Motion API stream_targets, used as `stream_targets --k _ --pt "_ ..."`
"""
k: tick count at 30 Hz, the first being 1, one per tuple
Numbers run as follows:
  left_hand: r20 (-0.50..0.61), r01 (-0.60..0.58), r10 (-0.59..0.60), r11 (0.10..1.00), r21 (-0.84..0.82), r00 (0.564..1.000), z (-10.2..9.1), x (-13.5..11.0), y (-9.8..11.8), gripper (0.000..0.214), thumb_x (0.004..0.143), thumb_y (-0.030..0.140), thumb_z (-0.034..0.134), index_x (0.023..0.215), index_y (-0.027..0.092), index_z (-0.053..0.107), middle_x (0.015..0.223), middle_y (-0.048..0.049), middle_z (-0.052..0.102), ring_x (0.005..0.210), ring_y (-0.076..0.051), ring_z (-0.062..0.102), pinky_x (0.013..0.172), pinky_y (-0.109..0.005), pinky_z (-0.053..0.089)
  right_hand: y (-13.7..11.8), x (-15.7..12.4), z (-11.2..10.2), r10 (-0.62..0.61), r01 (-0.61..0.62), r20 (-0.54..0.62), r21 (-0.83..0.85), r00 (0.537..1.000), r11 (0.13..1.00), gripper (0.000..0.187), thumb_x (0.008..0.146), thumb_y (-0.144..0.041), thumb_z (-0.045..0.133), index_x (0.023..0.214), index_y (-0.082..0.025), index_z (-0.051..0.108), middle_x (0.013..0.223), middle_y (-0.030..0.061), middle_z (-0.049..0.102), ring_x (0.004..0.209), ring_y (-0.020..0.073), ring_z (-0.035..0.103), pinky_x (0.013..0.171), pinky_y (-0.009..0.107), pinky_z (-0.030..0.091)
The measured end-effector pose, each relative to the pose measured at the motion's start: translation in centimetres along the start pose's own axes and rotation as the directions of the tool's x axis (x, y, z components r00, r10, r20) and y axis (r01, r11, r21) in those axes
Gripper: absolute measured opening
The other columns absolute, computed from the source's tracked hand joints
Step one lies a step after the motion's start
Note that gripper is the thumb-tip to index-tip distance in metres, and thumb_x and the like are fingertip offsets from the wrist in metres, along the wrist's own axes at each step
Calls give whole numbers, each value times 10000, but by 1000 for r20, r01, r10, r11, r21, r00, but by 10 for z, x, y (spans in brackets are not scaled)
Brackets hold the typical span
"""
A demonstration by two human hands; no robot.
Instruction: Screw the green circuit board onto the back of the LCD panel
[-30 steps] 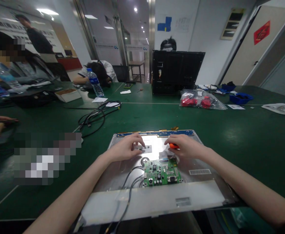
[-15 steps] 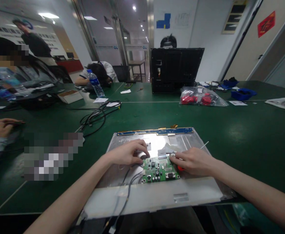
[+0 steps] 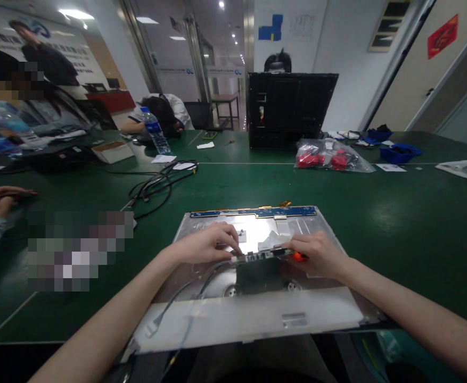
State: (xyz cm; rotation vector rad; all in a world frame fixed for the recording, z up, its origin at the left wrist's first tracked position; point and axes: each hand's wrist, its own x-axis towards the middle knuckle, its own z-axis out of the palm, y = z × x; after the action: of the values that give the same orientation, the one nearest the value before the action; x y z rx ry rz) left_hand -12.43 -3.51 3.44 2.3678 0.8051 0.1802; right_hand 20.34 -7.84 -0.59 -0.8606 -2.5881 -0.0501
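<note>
Item one: circuit board (image 3: 263,256), one, green-edged, tilted up nearly edge-on to me above a metal panel (image 3: 249,229). Whether its far edge touches the metal I cannot tell.

Item two: my left hand (image 3: 213,243), fingertips closed on the board's left end, beside the cable plugs.

Item three: my right hand (image 3: 319,252), fingers gripping the board's right end, with an orange-handled tool (image 3: 298,257) tucked in the same grasp.

Handling note, by my judgement: hold the board by its edges, both ends turning together so that it does not twist; leave the cables (image 3: 185,288) slack, as a tug would strain the plugs; mind the tool's tip, which I cannot make out, against the parts.

Location: metal panel at the middle of the desk's near edge, the desk (image 3: 396,255) being green. Board directly between my hands, its left end at my left fingertips, its right end at my right. Blue strip board (image 3: 253,212) along the panel's far side, beyond both hands; white strip (image 3: 253,314) along its near side, nearer me.
</note>
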Motion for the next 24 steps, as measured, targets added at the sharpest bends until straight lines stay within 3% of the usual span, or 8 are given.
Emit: stream_targets --k 3,7,14,18,24 --pt "-28 -9 9 1000 -10 1000 -2 -1 -3 177 929 301 660 977 262 825 1073 -56 688 1016 -224 602 951 -350 456 1 2 -2 56 -57 8 38 998 998 188 888 -184 623 1024 -181 752 763 38 713 628 130 590 570 245 300" --pt "-42 2 -3 1000 -25 999 -4 -2 -5 198 939 370 666 973 260 827 1060 -62 696 1007 -227 612 952 -358 471 0 1 -3 34 -34 13 33 999 999 220 879 -168 610 1046 -185 753 773 42 720 629 132 595 566 248 291" --pt "-69 -6 4 999 -35 998 -2 0 -6 149 893 321 712 928 234 828 1018 -67 699 982 -226 624 945 -367 463 1 0 -4 22 -21 -3 81 1000 997 293 838 -194 679 1117 -171 765 825 63 761 663 157 643 585 258 331" --pt "-59 10 -11 1000 -16 998 1 2 -5 109 849 273 744 901 229 829 1006 -60 702 967 -222 630 939 -365 447 1 4 -10 25 -40 120 117 992 992 335 826 -163 663 1145 -171 765 882 73 778 683 162 656 592 264 343" --pt "-13 47 -47 999 -11 999 1 3 2 136 813 271 765 932 251 828 995 -38 692 961 -221 620 902 -350 428 -7 11 -27 43 -122 336 220 941 968 380 839 -186 672 1211 -176 747 978 96 768 789 190 668 666 294 392"
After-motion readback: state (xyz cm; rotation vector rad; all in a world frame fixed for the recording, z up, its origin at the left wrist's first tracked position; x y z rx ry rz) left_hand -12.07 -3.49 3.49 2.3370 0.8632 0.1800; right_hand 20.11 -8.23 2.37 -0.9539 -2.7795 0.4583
